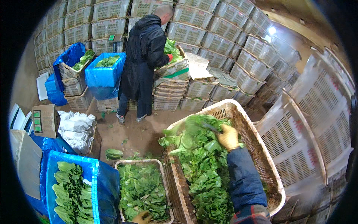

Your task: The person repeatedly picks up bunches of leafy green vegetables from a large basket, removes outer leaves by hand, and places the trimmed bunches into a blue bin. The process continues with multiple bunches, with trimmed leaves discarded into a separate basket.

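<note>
My right hand [228, 137], in a yellowish work glove, grips a knife [210, 127] whose dark blade is blurred. It is over the far end of a large plastic crate [258, 145] with dirty inner walls. Heads of leafy lettuce [208, 179] lie in rows along the crate's left side, and some leaves hang over its rim. At the bottom edge my left hand [142, 217], also gloved, is partly cut off. It lies over the near end of a lower crate [163, 179] of loose green leaves [142, 187]; whether it holds anything is unclear.
A blue-lined container [107, 182] with stacked lettuce stands left, near a scale [44, 121] and white bags [77, 130]. A lettuce head [114, 154] lies on the floor. A person [145, 58] works at another crate [174, 67]. Stacked crates [296, 131] rise right and behind.
</note>
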Motion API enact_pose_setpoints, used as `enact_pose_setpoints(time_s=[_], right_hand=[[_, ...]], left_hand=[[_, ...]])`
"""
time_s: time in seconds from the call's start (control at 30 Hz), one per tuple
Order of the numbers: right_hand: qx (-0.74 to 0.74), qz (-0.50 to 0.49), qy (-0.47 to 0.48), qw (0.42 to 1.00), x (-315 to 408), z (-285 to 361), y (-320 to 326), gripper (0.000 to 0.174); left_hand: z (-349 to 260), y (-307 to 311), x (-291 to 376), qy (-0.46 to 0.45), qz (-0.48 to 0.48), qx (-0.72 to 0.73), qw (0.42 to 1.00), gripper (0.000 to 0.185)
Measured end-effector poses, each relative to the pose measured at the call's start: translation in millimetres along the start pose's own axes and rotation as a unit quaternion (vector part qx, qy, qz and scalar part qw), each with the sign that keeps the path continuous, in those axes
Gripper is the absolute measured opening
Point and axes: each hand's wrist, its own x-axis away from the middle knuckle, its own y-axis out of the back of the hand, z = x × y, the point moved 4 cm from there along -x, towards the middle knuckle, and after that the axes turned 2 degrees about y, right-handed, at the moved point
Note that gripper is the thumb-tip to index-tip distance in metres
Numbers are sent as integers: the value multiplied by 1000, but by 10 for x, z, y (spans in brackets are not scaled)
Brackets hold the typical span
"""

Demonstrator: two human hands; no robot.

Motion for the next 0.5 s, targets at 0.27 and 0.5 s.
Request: enact_pose_setpoints(time_s=[0.27,0.5], right_hand=[[-308,-199,33,930,1023,464,1161,29],[-328,-12,134,935,3145,2444,-13,61]], left_hand=[[-1396,625,408,-159,60,370,913,81],[-1856,617,260,-4,74,625,777,97]])
